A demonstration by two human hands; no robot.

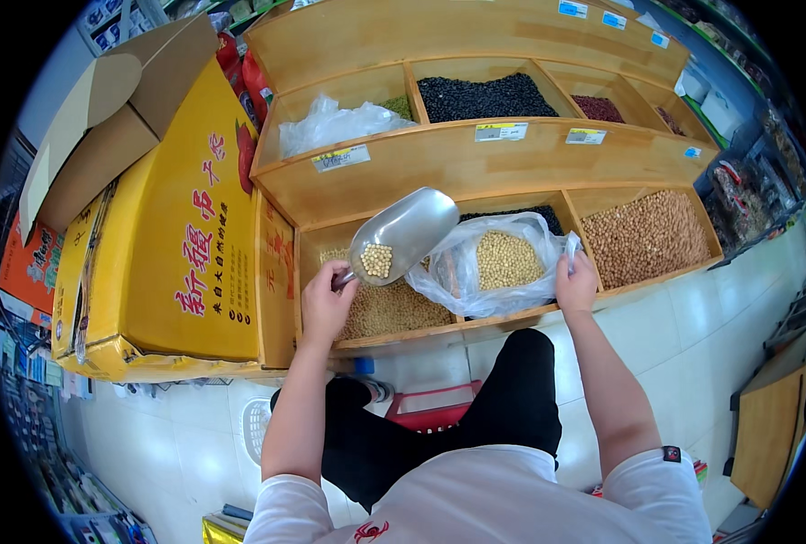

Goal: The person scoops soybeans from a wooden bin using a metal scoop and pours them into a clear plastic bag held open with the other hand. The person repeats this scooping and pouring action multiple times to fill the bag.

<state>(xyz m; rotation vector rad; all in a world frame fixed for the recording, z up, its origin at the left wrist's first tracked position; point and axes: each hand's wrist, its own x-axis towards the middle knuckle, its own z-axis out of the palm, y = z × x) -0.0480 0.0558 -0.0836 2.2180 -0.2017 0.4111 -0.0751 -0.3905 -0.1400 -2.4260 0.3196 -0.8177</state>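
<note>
My left hand (327, 299) grips the handle of a metal scoop (406, 231), which holds a small heap of pale yellow soybeans (376, 260). The scoop is over the front left compartment of soybeans (396, 309), its wide mouth towards the back right. My right hand (575, 282) pinches the right rim of a clear plastic bag (444, 272), which lies open over the middle compartment with soybeans (510, 260) inside. Part of the black beans (546, 216) shows behind the bag. The scoop's front edge is close to the bag's left side; whether they touch I cannot tell.
A stepped wooden bin (416, 170) holds brown beans or peanuts (648, 238) at right, black beans (488, 96) and dark red beans (598, 109) behind. Crumpled plastic bags (338, 122) lie back left. A yellow carton (165, 272) stands left; a red basket (430, 404) is on the floor.
</note>
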